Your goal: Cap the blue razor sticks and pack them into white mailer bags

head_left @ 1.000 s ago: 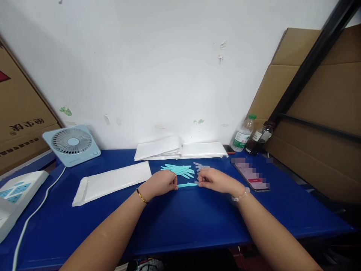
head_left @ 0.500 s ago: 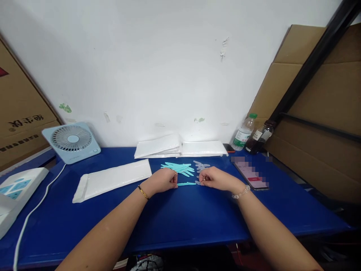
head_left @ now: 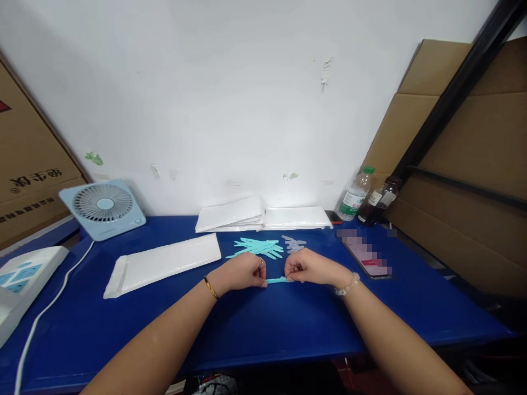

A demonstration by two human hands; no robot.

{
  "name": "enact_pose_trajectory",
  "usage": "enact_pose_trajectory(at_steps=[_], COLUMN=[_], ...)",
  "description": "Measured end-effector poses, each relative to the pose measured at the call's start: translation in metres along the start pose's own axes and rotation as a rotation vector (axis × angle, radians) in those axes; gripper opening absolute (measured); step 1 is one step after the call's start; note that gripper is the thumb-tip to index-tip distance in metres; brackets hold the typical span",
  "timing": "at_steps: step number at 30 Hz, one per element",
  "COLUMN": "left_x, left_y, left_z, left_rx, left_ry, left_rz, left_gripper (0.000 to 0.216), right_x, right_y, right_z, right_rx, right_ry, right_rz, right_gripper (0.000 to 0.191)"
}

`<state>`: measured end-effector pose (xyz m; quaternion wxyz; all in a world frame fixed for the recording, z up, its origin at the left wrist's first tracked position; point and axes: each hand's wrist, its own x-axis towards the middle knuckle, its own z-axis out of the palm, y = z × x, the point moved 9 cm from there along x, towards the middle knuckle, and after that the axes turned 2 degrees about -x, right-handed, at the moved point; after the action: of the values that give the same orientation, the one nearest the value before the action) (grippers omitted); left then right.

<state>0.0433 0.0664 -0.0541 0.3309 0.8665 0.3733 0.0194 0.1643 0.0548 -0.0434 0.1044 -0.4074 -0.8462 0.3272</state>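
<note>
teal stick (head_left: pixel 276 280), drawn nearer, bridges opposing fingers (head_left: pixel 260 282).

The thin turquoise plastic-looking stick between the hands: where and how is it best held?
Probably by its two ends, pinched from left and right: the thin turquoise plastic-looking stick is narrow and runs crosswise, with the left hand and right hand at opposite ends, its middle exposed.
</note>
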Motion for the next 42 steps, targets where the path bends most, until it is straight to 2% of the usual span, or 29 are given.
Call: enact_pose_trajectory(at_steps=[2, 5, 8, 14, 20, 23, 27, 31, 42], left_x=[0.001, 0.000, 0.000, 0.005, 0.004, 0.003, 0.000, -0.001, -0.001], left_y=[-0.004, -0.013, -0.021, -0.021, -0.016, -0.024, -0.034, -0.032, -0.026], left_z=[-0.010, -0.034, -0.045, -0.045, -0.048, -0.051, -0.055, -0.055, -0.053], left_rx=[0.085, 0.306, 0.464, 0.597, 0.620, 0.522, 0.317, 0.209, 0.150], left_ry=[0.101, 0.325, 0.425, 0.426, 0.418, 0.446, 0.468, 0.467, 0.420], left_rz=[0.000, -0.015, -0.004, 0.038, 0.025, -0.017, -0.055, -0.036, -0.041], left_gripper=[0.024, 0.021, 0.018, 0.019, 0.023, 0.016, 0.018, 0.019, 0.019], right_x=[-0.005, -0.013, -0.014, -0.001, 0.002, 0.002, -0.003, -0.007, -0.004], right_y=[0.009, 0.027, 0.038, 0.026, 0.014, 0.014, 0.018, 0.021, 0.017], right_z=[-0.014, -0.038, -0.040, -0.026, -0.026, -0.027, -0.033, -0.040, -0.039], right_rx=[0.008, -0.060, -0.114, -0.260, -0.386, -0.355, -0.181, -0.037, -0.110], right_ry=[0.090, 0.265, 0.276, 0.243, 0.285, 0.290, 0.333, 0.389, 0.396], right_rz=[0.039, 0.116, 0.148, 0.092, 0.057, 0.030, 0.020, 0.040, -0.017], right_gripper=[0.010, 0.013, 0.010, 0.005, 0.011, 0.011, 0.005, 0.014, 0.014])
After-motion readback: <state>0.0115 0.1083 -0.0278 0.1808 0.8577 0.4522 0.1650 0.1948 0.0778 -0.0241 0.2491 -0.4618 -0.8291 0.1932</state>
